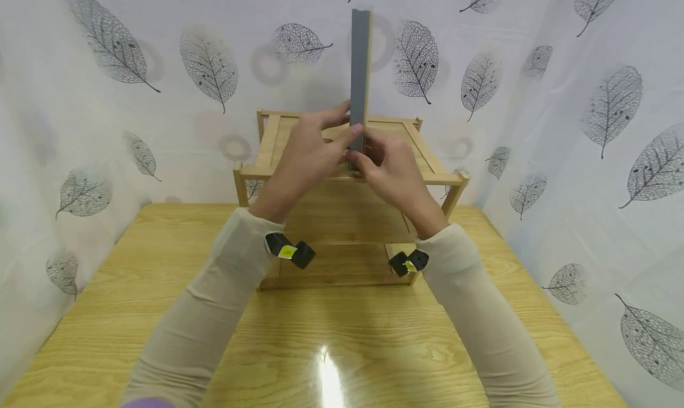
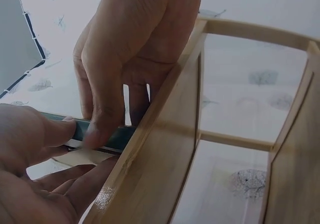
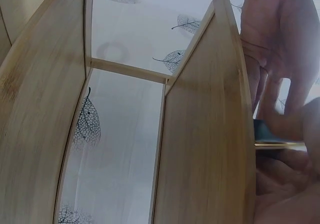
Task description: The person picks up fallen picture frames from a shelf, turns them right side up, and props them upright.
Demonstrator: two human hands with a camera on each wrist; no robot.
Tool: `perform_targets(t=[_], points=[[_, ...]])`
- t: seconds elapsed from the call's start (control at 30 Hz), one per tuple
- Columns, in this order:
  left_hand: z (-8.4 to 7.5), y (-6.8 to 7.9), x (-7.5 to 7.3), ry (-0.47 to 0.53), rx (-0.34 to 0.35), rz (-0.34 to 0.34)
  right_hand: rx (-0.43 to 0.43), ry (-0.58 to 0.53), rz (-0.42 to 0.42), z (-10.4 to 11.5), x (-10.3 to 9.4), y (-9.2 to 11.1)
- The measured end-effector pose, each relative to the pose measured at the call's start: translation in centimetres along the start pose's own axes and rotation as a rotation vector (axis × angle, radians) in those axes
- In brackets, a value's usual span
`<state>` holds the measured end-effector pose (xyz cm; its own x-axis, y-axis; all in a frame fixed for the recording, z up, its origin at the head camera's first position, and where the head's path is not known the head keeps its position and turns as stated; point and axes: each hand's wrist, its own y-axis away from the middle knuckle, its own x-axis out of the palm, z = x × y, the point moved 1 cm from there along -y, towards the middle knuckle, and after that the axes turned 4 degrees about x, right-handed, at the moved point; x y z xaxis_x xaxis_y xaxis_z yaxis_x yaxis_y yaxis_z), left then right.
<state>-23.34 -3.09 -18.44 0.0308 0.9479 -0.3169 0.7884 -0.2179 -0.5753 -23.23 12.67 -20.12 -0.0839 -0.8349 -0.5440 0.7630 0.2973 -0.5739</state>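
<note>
A tall, thin book (image 1: 360, 69) stands upright over the shelf's top board, its grey-blue spine facing me and a pale edge showing on the right. My left hand (image 1: 314, 146) grips it from the left, thumb across the spine and fingers along the side. Lower down, my right hand (image 1: 394, 165) pinches it near its bottom end, thumb at the spine and fingers bent behind the right side. In the left wrist view the book's cover (image 2: 118, 138) looks dark teal, between both hands. Fingers hide much of its lower end.
The two-tier wooden shelf (image 1: 331, 209) stands on a wood-grain table (image 1: 176, 259), with raised rails and corner posts around its top. Behind and at both sides hangs a white curtain (image 1: 214, 4) printed with dark leaves. Small black cameras (image 1: 291, 250) are strapped to both wrists.
</note>
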Motion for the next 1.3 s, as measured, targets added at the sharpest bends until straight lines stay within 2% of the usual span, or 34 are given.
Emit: perform_targets(t=[0.23, 0.43, 0.5, 0.6, 0.87, 1.17, 1.3], points=[[0.10, 0.01, 0.05, -0.051, 0.025, -0.001, 0.014, 0.072, -0.116, -0.06, 0.34, -0.06], [0.18, -0.11, 0.14, -0.162, 0.059, 0.003, -0.006, 0.093, -0.138, 0.07, 0.27, -0.09], [0.18, -0.10, 0.21, -0.170, 0.068, 0.006, -0.010, 0.107, -0.142, 0.03, 0.24, -0.07], [0.14, -0.05, 0.32, -0.153, 0.073, 0.014, -0.014, 0.132, -0.149, 0.00, 0.17, 0.00], [0.08, 0.19, 0.31, -0.009, 0.054, 0.041, 0.016, 0.110, -0.154, -0.05, 0.04, 0.13], [0.28, 0.16, 0.16, -0.007, 0.076, 0.047, 0.015, 0.131, -0.167, 0.02, 0.04, 0.16], [0.38, 0.16, -0.13, -0.043, 0.088, 0.016, 0.009, 0.171, -0.175, 0.10, 0.06, 0.06]])
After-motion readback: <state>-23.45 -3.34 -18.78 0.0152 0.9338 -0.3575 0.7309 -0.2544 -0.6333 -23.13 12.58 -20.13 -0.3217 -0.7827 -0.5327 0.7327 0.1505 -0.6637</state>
